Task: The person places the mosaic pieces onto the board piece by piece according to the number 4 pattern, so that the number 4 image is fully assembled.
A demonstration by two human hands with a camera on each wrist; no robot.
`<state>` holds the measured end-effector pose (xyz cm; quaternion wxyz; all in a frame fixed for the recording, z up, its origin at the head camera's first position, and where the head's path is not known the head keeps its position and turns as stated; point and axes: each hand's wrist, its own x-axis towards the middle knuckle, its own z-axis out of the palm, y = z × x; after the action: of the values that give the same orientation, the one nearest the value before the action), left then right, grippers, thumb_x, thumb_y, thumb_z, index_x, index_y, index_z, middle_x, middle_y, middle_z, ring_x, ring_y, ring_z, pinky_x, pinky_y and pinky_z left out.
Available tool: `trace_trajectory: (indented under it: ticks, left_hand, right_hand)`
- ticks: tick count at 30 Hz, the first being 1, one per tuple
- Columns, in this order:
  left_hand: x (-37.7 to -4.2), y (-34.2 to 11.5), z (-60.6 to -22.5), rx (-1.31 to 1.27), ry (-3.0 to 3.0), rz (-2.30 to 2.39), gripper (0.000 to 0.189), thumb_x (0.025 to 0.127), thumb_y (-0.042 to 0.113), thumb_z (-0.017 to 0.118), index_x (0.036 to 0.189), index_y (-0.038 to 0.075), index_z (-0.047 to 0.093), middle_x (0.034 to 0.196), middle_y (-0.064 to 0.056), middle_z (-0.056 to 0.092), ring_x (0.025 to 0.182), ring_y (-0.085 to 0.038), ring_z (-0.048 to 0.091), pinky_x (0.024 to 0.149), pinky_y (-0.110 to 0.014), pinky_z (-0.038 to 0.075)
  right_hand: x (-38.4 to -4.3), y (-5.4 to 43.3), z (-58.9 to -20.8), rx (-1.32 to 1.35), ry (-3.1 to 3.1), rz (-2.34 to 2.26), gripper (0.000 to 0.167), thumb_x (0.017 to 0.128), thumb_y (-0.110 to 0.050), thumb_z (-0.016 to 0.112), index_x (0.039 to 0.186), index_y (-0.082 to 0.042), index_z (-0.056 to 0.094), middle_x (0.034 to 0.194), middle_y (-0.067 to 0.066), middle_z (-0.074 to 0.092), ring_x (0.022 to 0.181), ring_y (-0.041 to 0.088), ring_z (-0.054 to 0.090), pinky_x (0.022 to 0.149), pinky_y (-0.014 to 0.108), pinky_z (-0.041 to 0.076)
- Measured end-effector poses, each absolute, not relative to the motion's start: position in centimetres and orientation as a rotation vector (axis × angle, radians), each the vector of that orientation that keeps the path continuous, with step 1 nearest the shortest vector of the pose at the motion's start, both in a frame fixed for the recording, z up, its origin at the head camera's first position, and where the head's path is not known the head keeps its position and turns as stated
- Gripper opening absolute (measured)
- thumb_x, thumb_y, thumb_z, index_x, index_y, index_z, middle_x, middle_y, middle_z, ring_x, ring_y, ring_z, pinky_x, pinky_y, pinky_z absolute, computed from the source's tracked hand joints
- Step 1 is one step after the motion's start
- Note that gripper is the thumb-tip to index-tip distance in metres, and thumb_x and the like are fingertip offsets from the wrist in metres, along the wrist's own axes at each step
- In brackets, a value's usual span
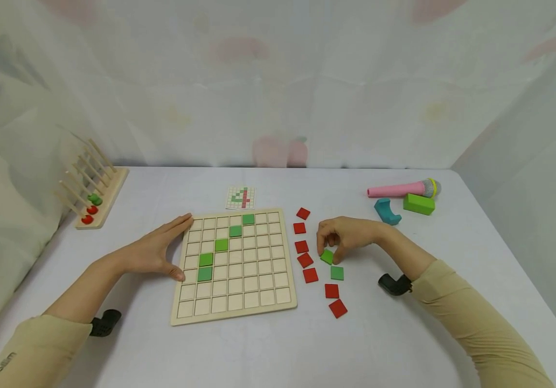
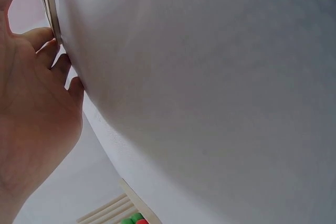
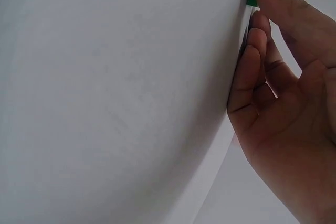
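A square wooden grid board (image 1: 234,318) lies on the table with several green tiles (image 1: 221,245) set in a slanting line of its cells. My left hand (image 1: 149,252) rests along the board's left side, thumb and fingers spread against its edge; in the left wrist view its fingertips touch the board's rim (image 2: 48,3). To the right of the board, my right hand (image 1: 353,233) pinches a light green tile (image 1: 327,256) at the table surface between thumb and finger. Another green tile (image 1: 337,273) lies just below it. Several red tiles (image 1: 310,275) are scattered between board and hand.
A small pattern card (image 1: 241,198) lies behind the board. At the far left stands a wooden peg rack (image 1: 108,199) with red and green beads. A pink toy microphone (image 1: 396,190), a green block (image 1: 419,204) and a teal curved block (image 1: 387,211) lie at the back right.
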<state>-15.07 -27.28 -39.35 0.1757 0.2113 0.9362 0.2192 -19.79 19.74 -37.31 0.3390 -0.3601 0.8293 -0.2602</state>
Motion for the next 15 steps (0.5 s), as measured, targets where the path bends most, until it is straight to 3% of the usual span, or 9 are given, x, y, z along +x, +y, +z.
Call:
trace_trajectory:
  ticks: [15]
  left_hand:
    - [-15.21,-27.38,-39.46,0.6,2.643,0.634,0.141,0.054,0.063,0.087,0.159,0.005,0.013,0.168,-0.016,0.007,0.153,-0.047,0.008,0.118,-0.069,0.016]
  right_hand:
    - [-19.76,19.74,-37.18,-0.871,2.182,-0.76,0.016,0.082,-0.012,0.079,0.088,-0.012,0.064,0.083,0.002,0.061,0.079,0.015,0.056,0.073,0.025,0.049]
